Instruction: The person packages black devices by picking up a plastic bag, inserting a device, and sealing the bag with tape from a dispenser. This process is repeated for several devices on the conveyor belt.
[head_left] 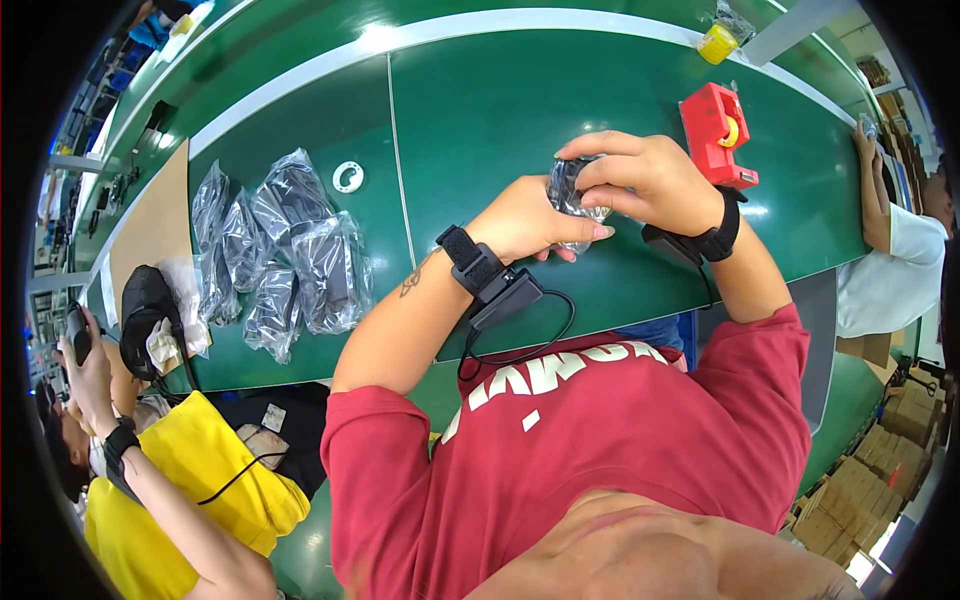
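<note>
Centre of the frame, just above the middle: left hand (525,222) and right hand (650,180) closed together on a small clear plastic bag (572,190) with a dark item inside, held above the green counter (480,110). Left grip wrapped round the bag's lower edge from beneath, fingers curled; right grip pinching the bag's top, fingers bent over it. Black wrist straps on both forearms, a small black box with a cable on the left one (505,295).

Left of centre: pile of filled clear bags (285,250) lying flat on the counter, with a white ring (348,177) just above them. Upper right: red tape dispenser (716,132) near the right hand, a yellow roll (717,42) farther up by the counter's edge. Lower left: another person in a yellow top (190,480). Right edge: another person in a white shirt (893,270), arm on the counter.
</note>
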